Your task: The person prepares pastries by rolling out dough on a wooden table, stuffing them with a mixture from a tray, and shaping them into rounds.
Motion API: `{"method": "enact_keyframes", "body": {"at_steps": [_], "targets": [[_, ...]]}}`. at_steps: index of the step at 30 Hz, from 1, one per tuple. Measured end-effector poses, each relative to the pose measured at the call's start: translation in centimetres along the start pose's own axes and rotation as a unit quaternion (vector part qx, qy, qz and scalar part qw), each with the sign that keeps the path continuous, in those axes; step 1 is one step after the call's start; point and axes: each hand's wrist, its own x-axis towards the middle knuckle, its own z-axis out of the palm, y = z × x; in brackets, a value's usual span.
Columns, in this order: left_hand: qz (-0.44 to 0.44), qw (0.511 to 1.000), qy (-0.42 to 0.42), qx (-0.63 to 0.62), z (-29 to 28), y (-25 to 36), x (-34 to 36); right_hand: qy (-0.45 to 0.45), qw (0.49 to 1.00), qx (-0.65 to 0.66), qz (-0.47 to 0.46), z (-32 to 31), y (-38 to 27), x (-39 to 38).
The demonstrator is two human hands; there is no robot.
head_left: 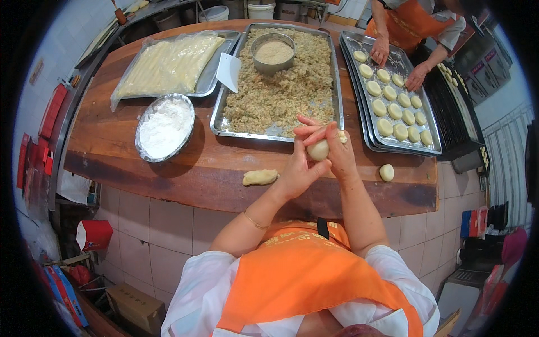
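Between my two hands, just over the near edge of the filling tray, sits a round pale dough ball point(319, 150). My left hand point(302, 168) cups it from the left and below, and my right hand point(340, 154) closes on it from the right. A small bit of dough point(342, 136) clings by the right fingers. On the table left of my wrists lies an oblong dough piece point(260, 177); a finished-looking round dough ball point(386, 172) rests to the right. Crumbly filling point(281, 95) covers the large metal tray point(247, 133) ahead.
A metal bowl of flour point(165, 128) stands left, below plastic-covered dough strips point(168, 64). In the filling are a round tin point(273, 53) and a white scraper point(228, 72). At right, a co-worker's hands point(416, 77) touch a tray of flat dough rounds point(400, 132).
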Motion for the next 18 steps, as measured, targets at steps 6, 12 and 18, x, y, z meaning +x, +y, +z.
{"method": "enact_keyframes", "body": {"at_steps": [6,12,18], "targets": [[-0.229,0.947,-0.21,-0.083,-6.2,-0.1,0.4,0.073,0.996,-0.051,-0.028,2.9,-1.9,0.4],[-0.199,0.969,-0.105,-0.104,-3.2,1.0,-0.6,0.099,0.984,-0.146,0.002,2.5,-2.4,0.4],[-0.233,0.944,-0.024,-0.234,-3.5,0.4,-0.2,0.101,0.913,-0.372,0.134,1.5,-5.5,0.7]]}}
